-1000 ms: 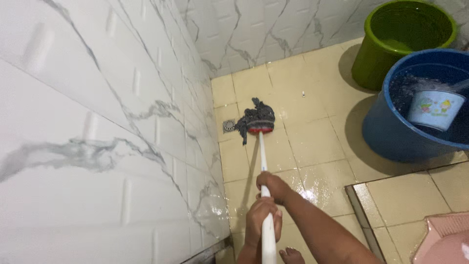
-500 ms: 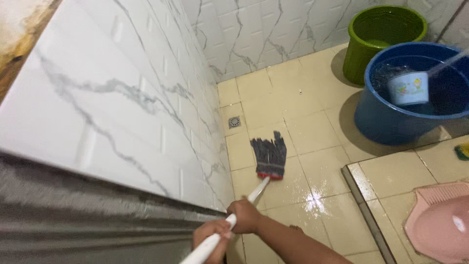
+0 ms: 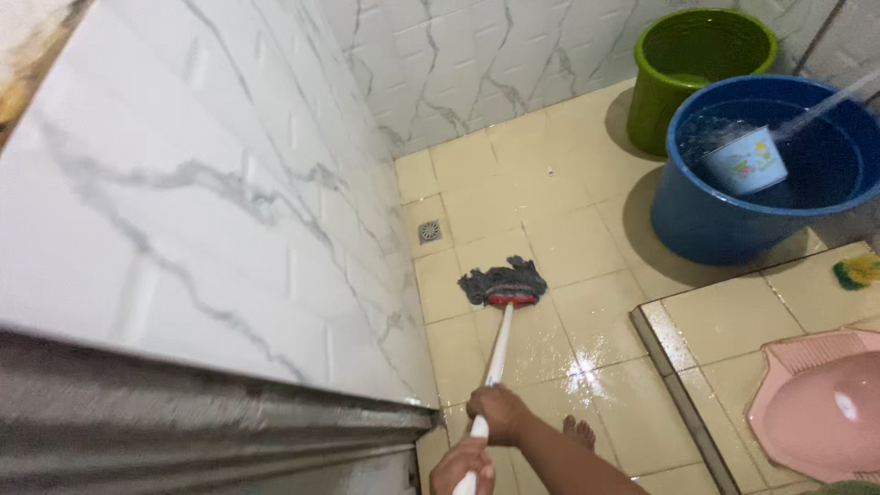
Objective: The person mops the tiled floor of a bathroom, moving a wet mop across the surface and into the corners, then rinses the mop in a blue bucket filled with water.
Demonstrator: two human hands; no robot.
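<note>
A mop with a grey string head (image 3: 501, 281) on a red collar and a white handle (image 3: 496, 353) rests on the wet yellow tiled floor (image 3: 550, 229). My right hand (image 3: 496, 413) grips the handle higher up the pole. Below it, at the bottom edge, my left hand (image 3: 461, 466) holds the handle's near end. The mop head lies bunched a little below the round floor drain (image 3: 429, 232), close to the white marbled wall. My bare foot (image 3: 578, 429) shows beside my right forearm.
A blue bucket (image 3: 733, 215) of water with a small patterned dipper (image 3: 744, 161) floating in it stands at the right, a green bucket (image 3: 683, 92) behind it. A raised tiled step (image 3: 706, 367) carries a pink squat toilet (image 3: 820, 412). A white marbled wall (image 3: 229, 183) runs along the left.
The mop head was pulled back from the drain toward me, then pushed forward a little and bunched up. Both hands kept hold of the handle as the view tilted.
</note>
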